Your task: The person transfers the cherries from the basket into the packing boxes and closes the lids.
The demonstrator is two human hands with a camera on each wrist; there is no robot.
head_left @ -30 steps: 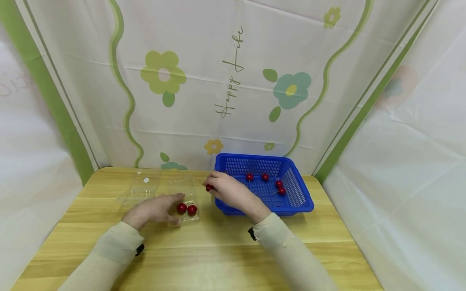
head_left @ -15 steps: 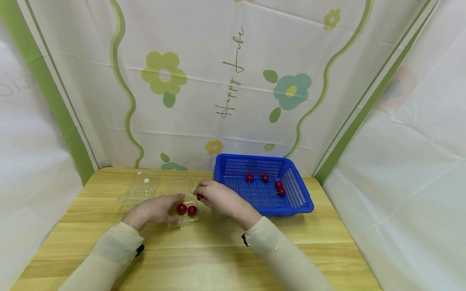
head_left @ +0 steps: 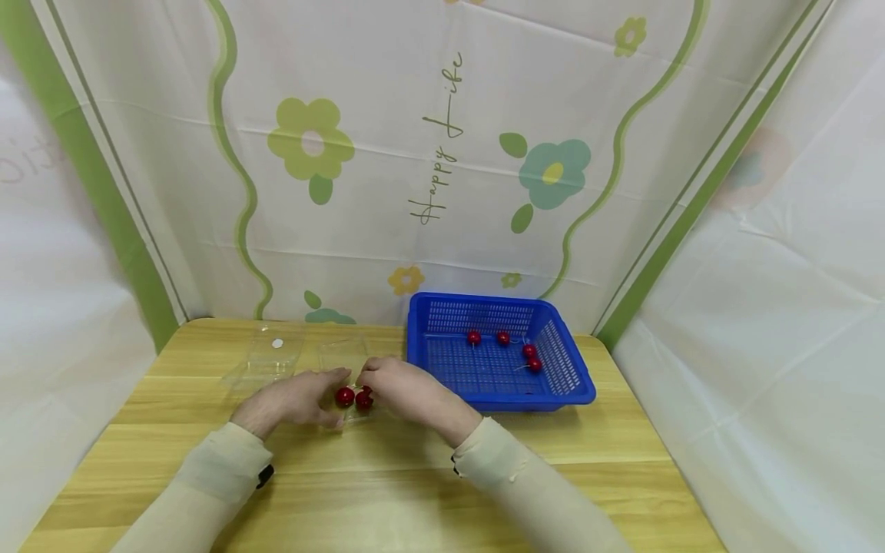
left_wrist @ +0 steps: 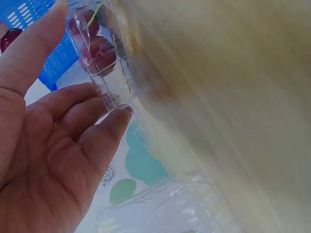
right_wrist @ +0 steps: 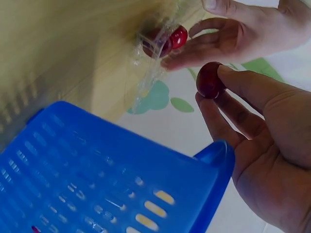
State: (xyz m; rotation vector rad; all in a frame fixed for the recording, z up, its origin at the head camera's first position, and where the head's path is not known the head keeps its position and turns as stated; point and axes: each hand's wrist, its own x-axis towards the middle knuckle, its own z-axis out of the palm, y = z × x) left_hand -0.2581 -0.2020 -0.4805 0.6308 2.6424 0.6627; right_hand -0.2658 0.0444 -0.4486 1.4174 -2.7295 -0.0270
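My right hand (head_left: 408, 388) pinches a dark red cherry (right_wrist: 210, 80) between thumb and fingertips, just right of a small clear plastic box (left_wrist: 119, 90). Two more cherries (head_left: 345, 396) lie in that box, and a pale stem shows above them in the left wrist view. The left hand (head_left: 293, 399) holds the box at its left side, thumb at one end and fingertips at the other. The box lid (head_left: 343, 353) stands folded back toward the curtain. In the head view the right fingers partly hide the held cherry.
A blue perforated basket (head_left: 442, 399) stands at the back right with several cherries (head_left: 503, 338) in it. Another clear plastic box (head_left: 261, 367) sits open at the back left. A patterned curtain (head_left: 387, 153) hangs behind the wooden table (head_left: 387, 491).
The right hand has moved left and down from beside the basket to the clear box, carrying the cherry. The left hand has stayed in place.
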